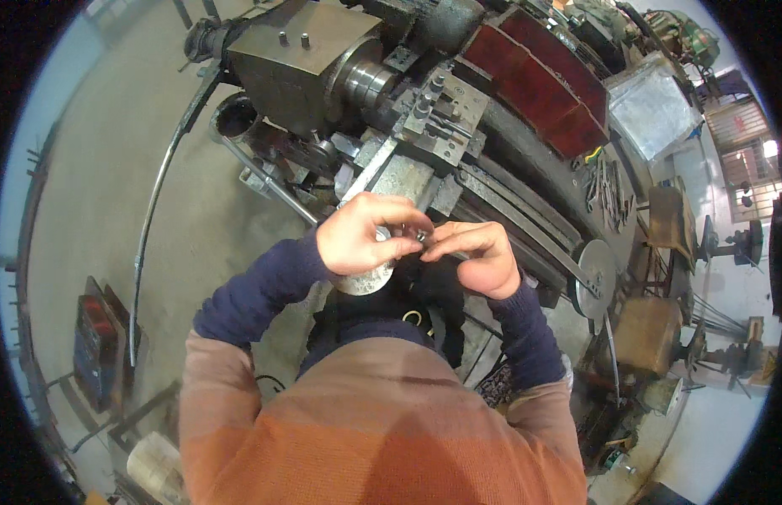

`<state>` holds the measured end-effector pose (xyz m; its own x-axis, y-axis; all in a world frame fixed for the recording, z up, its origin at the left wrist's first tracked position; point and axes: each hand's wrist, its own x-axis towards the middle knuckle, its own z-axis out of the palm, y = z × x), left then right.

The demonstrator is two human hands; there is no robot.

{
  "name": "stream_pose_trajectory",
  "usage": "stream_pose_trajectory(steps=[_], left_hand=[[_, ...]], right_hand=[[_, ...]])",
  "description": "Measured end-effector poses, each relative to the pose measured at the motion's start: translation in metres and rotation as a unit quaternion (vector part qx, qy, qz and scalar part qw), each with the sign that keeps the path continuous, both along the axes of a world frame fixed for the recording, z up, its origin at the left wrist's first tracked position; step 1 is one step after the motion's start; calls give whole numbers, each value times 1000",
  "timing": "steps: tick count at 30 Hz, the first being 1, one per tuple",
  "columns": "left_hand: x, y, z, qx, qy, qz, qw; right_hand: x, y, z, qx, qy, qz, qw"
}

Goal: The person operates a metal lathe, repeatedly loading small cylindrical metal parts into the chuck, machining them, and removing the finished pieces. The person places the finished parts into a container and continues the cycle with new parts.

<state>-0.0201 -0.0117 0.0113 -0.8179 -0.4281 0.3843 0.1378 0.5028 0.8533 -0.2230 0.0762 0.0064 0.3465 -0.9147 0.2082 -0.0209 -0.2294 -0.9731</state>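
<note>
My left hand (365, 236) and my right hand (477, 252) meet in front of my body, at the near side of a metal lathe. Between their fingertips is a small shiny metal piece (421, 237), too small to make out its kind. Left thumb and fingers pinch at it from one side, and the right thumb and forefinger close on it from the other. Just under my left hand shows a round metal dial (365, 281), partly covered. Beyond the hands stand the lathe's tool post (441, 118) and its chuck (370, 84).
The grey headstock (307, 50) rises at the far left, with a long bent lever (155, 194) beside it. A red tray (538, 80) lies behind the bed, near several hand tools (608, 189). At right is a round handwheel (592, 282).
</note>
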Motion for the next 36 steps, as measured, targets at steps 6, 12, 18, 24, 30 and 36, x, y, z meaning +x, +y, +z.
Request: stream_pose_trajectory(steps=[6,12,18,24,30,36], left_hand=[[-6,7,-4,147,-24,-30,988],[-11,6,-5,133,-8,-40,990],[-11,4,-7,119,-20,-49,991],[-11,3,-9,132,-26,-60,989],[-12,3,-11,143,-15,-77,987],[-13,4,-20,226,-6,-97,969]], right_hand=[[5,12,-29,-62,-47,-30,996],[6,18,-30,-70,-66,-51,994],[4,15,-32,-103,-63,-36,992],[4,16,-31,-110,-59,-39,991],[5,18,-28,-100,-59,-46,992],[8,22,-25,-82,-35,-59,994]])
